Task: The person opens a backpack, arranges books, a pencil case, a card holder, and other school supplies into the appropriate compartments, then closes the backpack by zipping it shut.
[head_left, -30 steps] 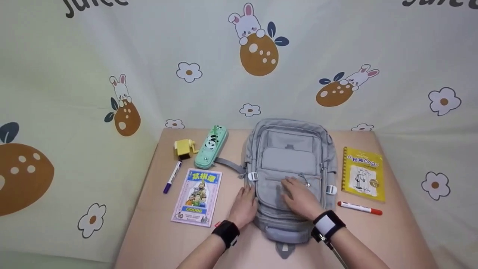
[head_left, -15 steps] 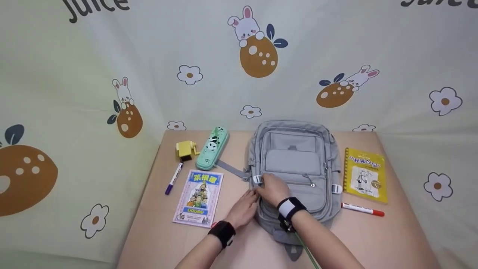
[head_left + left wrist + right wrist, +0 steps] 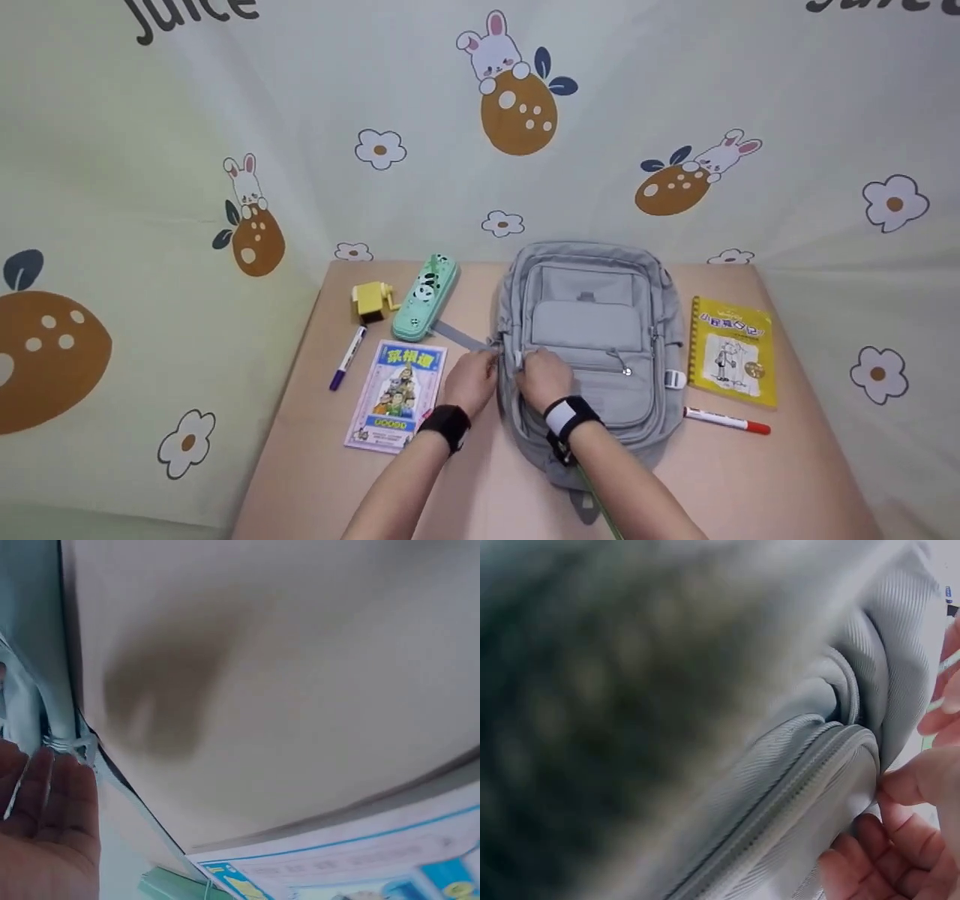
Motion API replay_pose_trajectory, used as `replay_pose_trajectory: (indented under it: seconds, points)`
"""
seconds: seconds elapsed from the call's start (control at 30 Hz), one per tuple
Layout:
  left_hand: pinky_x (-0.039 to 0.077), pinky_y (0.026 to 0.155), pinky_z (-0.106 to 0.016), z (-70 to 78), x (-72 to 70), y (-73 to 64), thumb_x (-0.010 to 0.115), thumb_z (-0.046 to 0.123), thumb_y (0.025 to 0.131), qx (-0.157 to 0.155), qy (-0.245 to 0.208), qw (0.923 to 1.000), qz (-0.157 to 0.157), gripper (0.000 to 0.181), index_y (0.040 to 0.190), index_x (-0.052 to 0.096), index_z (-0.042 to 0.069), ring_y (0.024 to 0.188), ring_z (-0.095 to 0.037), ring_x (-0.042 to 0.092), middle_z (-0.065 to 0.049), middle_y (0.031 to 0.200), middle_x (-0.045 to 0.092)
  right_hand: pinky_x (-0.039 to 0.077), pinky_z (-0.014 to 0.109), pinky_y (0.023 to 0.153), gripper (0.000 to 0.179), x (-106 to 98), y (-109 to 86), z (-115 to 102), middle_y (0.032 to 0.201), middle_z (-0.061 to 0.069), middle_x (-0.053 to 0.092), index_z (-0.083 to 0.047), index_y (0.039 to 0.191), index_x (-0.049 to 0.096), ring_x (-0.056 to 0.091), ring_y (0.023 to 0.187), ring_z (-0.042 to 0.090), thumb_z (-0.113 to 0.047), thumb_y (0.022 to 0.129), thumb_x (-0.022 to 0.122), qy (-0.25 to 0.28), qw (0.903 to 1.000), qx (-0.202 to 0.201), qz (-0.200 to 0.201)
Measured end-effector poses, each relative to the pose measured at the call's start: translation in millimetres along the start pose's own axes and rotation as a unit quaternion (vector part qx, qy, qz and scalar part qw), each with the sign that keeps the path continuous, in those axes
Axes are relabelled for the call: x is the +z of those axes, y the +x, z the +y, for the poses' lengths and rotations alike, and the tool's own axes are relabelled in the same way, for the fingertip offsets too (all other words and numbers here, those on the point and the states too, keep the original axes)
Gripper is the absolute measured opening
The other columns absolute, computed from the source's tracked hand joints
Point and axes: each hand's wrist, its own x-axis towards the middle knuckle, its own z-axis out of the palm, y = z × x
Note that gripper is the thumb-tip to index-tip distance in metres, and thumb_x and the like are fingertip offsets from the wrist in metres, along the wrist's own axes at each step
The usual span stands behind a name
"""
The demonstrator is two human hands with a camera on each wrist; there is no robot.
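Note:
A grey backpack (image 3: 589, 322) lies on its back, its front pockets facing up. My right hand (image 3: 545, 379) is at its left edge, with thumb and curled fingers gripping by the white side buckle (image 3: 519, 361); in the right wrist view, the right hand (image 3: 907, 840) has thumb and fingers close together at the bag's edge. Beside it my left hand (image 3: 471, 381) reaches to the bag's left side, near a grey strap (image 3: 459, 337). In the left wrist view, the left hand (image 3: 56, 817) has fingers bent upward near the strap's end; whether they pinch anything is hidden.
Left of the bag are a pink-and-blue book (image 3: 394, 401), a green panda pencil case (image 3: 425, 298), a yellow pencil sharpener (image 3: 370, 300) and a purple marker (image 3: 348, 358). To the right lie a yellow spiral notebook (image 3: 733, 352) and a red marker (image 3: 726, 421).
My right hand has moved left from the front pocket to the side buckle. The left hand has shifted up along the bag's left side, and its fingers have come away from the table.

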Motion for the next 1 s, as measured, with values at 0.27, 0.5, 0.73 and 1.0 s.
replay_pose_trajectory:
  seconds: [0.27, 0.5, 0.73, 1.0]
  points:
    - [0.054, 0.081, -0.051, -7.7, 14.1, 17.6, 0.069, 0.012, 0.093, -0.039, 0.061, 0.997, 0.029, 0.018, 0.11, 0.074, 0.01, 0.096, -0.037, 0.067, -0.013, 0.102, 0.074, 0.052, 0.043, 0.056, 0.02, 2, -2.2, -7, 0.073, 0.008, 0.061, -0.008, 0.077, 0.064, 0.062, 0.067, 0.028, -0.021, 0.089, 0.074, 0.015, 0.9998, -0.008, -0.003]
    - [0.055, 0.078, -0.049, -2.3, 12.5, 23.3, 0.068, 0.014, 0.096, -0.045, 0.032, 0.9977, 0.039, 0.012, 0.105, 0.076, 0.011, 0.091, -0.033, 0.068, -0.01, 0.095, 0.072, 0.051, 0.042, 0.058, 0.025, 1, 0.6, -6, 0.084, 0.006, 0.062, -0.011, 0.096, 0.062, 0.063, 0.074, 0.026, -0.03, 0.089, 0.075, 0.037, 0.9992, -0.011, 0.003]
    - [0.055, 0.079, -0.046, 1.8, 11.6, 27.0, 0.068, 0.012, 0.095, -0.064, -0.014, 0.9978, 0.012, 0.013, 0.104, 0.078, 0.011, 0.091, -0.029, 0.069, -0.008, 0.096, 0.073, 0.054, 0.043, 0.059, 0.041, 2, 3.8, -8, 0.099, 0.01, 0.06, -0.008, 0.11, 0.064, 0.064, 0.078, 0.028, -0.035, 0.085, 0.083, 0.018, 0.9997, -0.013, 0.008]
    - [0.055, 0.081, -0.045, -2.3, 12.6, 32.2, 0.069, 0.013, 0.095, -0.049, -0.023, 0.9985, -0.002, 0.011, 0.101, 0.076, 0.009, 0.091, -0.029, 0.07, -0.008, 0.097, 0.073, 0.054, 0.043, 0.059, 0.041, 8, 10.4, -10, 0.095, 0.011, 0.059, -0.005, 0.104, 0.062, 0.062, 0.074, 0.028, -0.03, 0.082, 0.085, 0.0, 0.9998, 0.004, 0.02]
